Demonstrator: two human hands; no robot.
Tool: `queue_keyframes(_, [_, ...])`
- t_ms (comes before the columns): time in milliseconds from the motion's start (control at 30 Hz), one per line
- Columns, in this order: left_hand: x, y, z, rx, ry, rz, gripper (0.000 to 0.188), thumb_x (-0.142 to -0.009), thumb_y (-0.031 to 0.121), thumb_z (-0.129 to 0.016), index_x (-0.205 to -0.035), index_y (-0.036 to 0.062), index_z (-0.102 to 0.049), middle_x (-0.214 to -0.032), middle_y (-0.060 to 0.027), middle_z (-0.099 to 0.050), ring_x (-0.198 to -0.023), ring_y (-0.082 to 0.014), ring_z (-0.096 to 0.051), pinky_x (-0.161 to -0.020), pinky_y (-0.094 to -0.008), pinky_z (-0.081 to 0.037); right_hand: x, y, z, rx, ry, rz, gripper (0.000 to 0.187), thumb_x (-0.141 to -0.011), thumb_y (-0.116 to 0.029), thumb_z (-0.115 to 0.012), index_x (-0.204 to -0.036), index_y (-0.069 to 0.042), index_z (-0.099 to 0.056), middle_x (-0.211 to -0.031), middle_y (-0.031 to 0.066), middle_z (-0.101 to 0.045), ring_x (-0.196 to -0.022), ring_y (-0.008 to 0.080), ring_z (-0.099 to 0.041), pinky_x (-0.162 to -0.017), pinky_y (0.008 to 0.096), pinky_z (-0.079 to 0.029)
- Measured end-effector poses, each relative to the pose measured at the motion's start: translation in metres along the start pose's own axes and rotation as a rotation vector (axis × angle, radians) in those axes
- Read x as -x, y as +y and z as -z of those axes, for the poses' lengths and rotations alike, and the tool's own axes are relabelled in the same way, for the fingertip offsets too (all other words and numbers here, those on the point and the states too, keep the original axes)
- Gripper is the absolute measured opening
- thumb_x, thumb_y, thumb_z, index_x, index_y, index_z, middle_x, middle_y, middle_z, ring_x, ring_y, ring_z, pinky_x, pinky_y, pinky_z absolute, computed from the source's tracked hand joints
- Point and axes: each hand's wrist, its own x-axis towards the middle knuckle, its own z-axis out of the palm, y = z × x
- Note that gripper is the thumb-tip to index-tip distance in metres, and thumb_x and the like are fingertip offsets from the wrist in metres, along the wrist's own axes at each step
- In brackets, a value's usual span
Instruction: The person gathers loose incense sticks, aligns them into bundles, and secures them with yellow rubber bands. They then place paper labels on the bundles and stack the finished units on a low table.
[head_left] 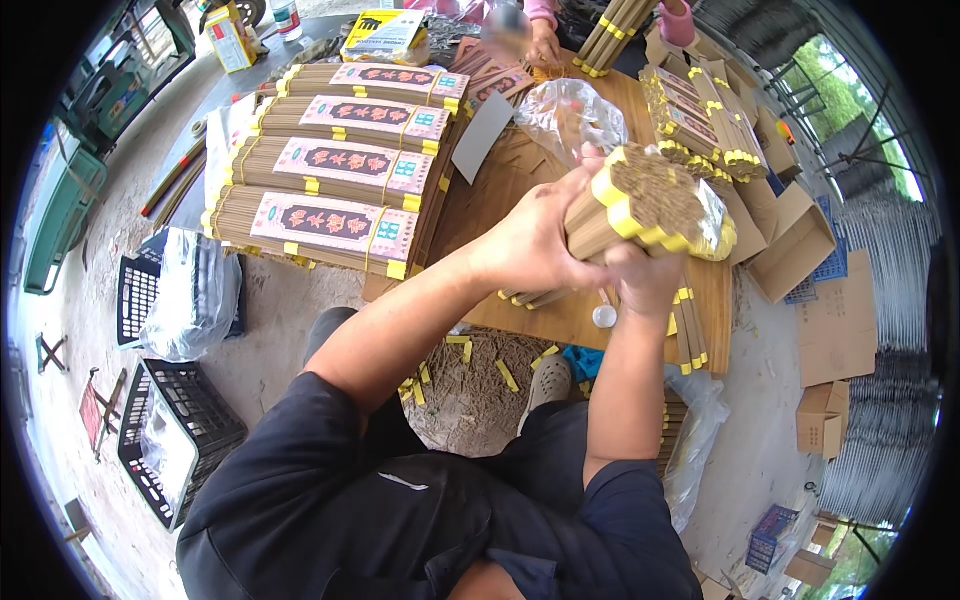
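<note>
Between my two hands a thick cluster of incense stick bundles point(650, 190) is held up over the wooden table, tilted, its brown stick ends facing up and right. Yellow paper bands wrap each bundle near that end. My left hand point(540, 230) is closed round its left side, thumb underneath. Against the lower end my right hand point(645, 272) is closed too, its fingers partly hidden behind the sticks. More banded bundles point(688, 325) lie on the table point(480, 240) beneath. At the left are stacked incense packs point(335, 225) with pink and dark labels.
Across the table a co-worker's hand point(543, 45) shows beside loose labels, and another bundle point(612, 38) stands upright there. Clear plastic film point(570, 115) lies mid-table. Cardboard boxes point(790, 240) stand at the right, black crates point(175, 435) at the left. Yellow paper scraps point(507, 375) litter the floor.
</note>
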Motion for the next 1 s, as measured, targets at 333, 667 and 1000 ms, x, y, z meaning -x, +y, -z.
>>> queue_keyframes(333, [-0.002, -0.024, -0.003, 0.042, 0.065, -0.051, 0.091, -0.063, 0.021, -0.096, -0.139, 0.0023, -0.049, -0.129, -0.0114, -0.063, -0.12, -0.0198, -0.06, -0.105, -0.0374, -0.047, -0.002, 0.022, 0.021, -0.01, -0.005, -0.068, 0.083, -0.066, -0.039, -0.098, -0.126, 0.002, -0.059, -0.117, 0.007, -0.068, -0.106, 0.0158, -0.065, -0.093, 0.032, -0.053])
queue_keyframes(667, [-0.01, -0.013, 0.003, 0.102, 0.06, 0.028, 0.096, -0.063, 0.022, -0.091, -0.144, -0.0014, -0.046, -0.129, -0.0143, -0.065, -0.118, -0.0205, -0.063, -0.106, -0.0367, -0.047, -0.01, 0.015, 0.02, 0.063, -0.08, -0.081, 0.089, -0.068, -0.046, -0.095, -0.131, 0.003, -0.056, -0.122, 0.0081, -0.067, -0.112, 0.0182, -0.064, -0.098, 0.0342, -0.051])
queue_keyframes(1000, [-0.01, -0.018, -0.004, 0.18, 0.041, 0.133, 0.076, -0.062, 0.019, -0.096, -0.126, 0.0004, -0.06, -0.118, -0.0084, -0.069, -0.108, -0.0184, -0.065, -0.099, -0.0349, -0.051, -0.003, 0.016, 0.031, -0.066, -0.099, -0.037, 0.115, -0.072, -0.069, -0.083, -0.148, 0.005, -0.038, -0.141, 0.0138, -0.054, -0.131, 0.0208, -0.051, -0.112, 0.0388, -0.039])
